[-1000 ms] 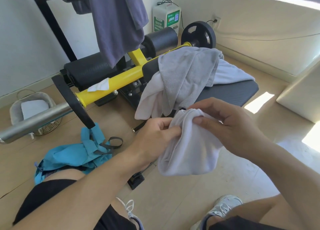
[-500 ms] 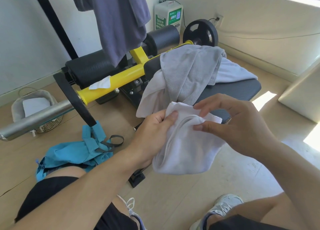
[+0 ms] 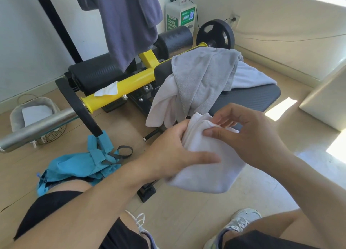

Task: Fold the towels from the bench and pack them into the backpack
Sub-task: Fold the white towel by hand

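Observation:
I hold a small folded white towel (image 3: 209, 166) in mid-air in front of the bench. My left hand (image 3: 174, 151) grips its left side, thumb laid across the front. My right hand (image 3: 249, 136) pinches the towel's top fold between thumb and fingers. A grey towel (image 3: 204, 78) and a white towel (image 3: 162, 106) lie heaped on the black bench pad (image 3: 249, 99), partly hanging over its near edge; a pale towel (image 3: 250, 76) lies under them. The teal backpack (image 3: 78, 164) lies crumpled on the floor at the left, beside my left knee.
The yellow bench frame (image 3: 119, 91) with a white tissue (image 3: 107, 89) on it and a steel barbell (image 3: 35, 129) cross the left. A woven basket (image 3: 33, 115) stands far left. Dark cloth (image 3: 129, 24) hangs from the rack. A weight plate (image 3: 215, 33) and a white cushion (image 3: 325, 100) stand farther off.
The towel has shifted a little lower in my hands. My left thumb has stretched across its front, and my right fingers have moved onto the top fold.

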Available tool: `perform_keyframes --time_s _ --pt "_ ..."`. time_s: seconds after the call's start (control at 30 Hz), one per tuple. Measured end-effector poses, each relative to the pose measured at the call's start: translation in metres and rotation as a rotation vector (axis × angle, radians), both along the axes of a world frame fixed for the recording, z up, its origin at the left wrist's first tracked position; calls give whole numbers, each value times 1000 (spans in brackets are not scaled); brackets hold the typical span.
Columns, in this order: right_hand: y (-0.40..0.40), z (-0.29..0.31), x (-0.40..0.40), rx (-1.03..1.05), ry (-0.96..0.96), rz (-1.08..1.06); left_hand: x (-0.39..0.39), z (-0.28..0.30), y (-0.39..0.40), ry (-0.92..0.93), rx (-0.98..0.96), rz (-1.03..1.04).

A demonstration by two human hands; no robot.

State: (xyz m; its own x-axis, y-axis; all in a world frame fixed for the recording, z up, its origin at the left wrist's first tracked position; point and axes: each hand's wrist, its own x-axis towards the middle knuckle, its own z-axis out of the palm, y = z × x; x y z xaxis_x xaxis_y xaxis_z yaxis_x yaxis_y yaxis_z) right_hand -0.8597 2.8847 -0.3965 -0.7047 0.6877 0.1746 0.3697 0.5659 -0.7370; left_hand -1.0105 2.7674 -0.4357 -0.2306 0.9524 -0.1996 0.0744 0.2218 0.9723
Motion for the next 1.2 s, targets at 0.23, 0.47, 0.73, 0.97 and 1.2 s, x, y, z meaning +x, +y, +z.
perform_keyframes --time_s 0.23,0.47,0.73,0.97,1.2 --pt "18 6 8 -67 -267 123 -10 -6 -4 -65 33 -38" --pt "28 3 14 -134 -232 198 -12 3 -5 -152 -20 -145" --pt "29 4 18 -283 -287 271 -10 9 -4 -377 -30 -131" --pt "17 -3 14 -199 -451 324 -9 -4 0 -52 -116 129" --pt "15 -10 8 -124 -441 257 -13 -1 1 29 -100 134"
